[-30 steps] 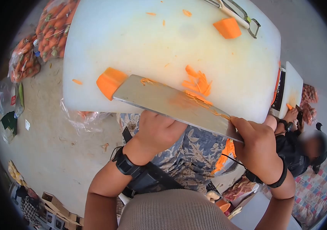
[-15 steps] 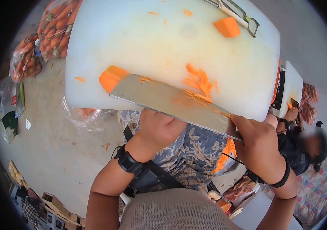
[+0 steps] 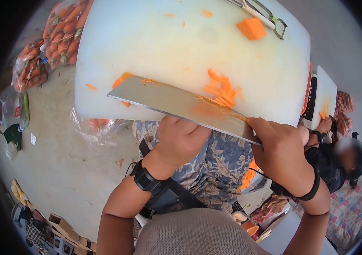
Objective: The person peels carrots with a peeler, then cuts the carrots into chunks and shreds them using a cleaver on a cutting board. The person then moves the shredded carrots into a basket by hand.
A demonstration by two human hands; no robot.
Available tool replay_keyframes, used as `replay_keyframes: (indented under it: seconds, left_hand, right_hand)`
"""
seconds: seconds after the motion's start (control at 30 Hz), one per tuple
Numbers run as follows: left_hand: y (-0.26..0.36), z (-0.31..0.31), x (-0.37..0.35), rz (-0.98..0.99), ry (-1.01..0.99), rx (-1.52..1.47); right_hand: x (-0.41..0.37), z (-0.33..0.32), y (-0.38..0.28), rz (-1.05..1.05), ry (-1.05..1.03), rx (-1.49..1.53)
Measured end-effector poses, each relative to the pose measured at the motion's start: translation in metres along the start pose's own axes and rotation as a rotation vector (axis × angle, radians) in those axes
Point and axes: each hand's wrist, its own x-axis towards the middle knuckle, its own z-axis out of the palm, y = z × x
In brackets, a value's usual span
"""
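My right hand [image 3: 281, 153] is wrapped round the near right end of a cleaver [image 3: 168, 102], whose wide blade lies slantwise over the front of the white cutting board [image 3: 155, 46]. Carrot bits cling along the blade's far edge. Curled at the board's front edge, my left hand [image 3: 181, 140] has its fingertips hidden under the blade, and what they hold cannot be seen. Beyond the blade lies a small heap of carrot strips [image 3: 222, 88]. An orange carrot chunk [image 3: 123, 79] shows partly from under the blade's left end.
A carrot block [image 3: 251, 29] and a peeler [image 3: 261, 13] lie at the board's far right. Bags of carrots [image 3: 64, 36] stand on the floor to the left. To the right, another person [image 3: 327, 163] works at a second board [image 3: 325, 93].
The cleaver has shifted left and slightly away from me, now covering much of the left carrot chunk. Both hands moved a little, and the strip heap looks slightly larger.
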Motion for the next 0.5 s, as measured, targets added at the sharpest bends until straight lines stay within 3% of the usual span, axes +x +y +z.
replay_keyframes:
  seconds: [0.13, 0.5]
  left_hand:
    - [0.001, -0.001, -0.001, -0.006, 0.008, 0.017]
    - [-0.001, -0.003, 0.002, 0.038, -0.005, 0.041]
  right_hand:
    - [-0.013, -0.018, -0.005, 0.034, -0.065, -0.061]
    - [0.004, 0.014, 0.002, 0.072, -0.043, -0.003]
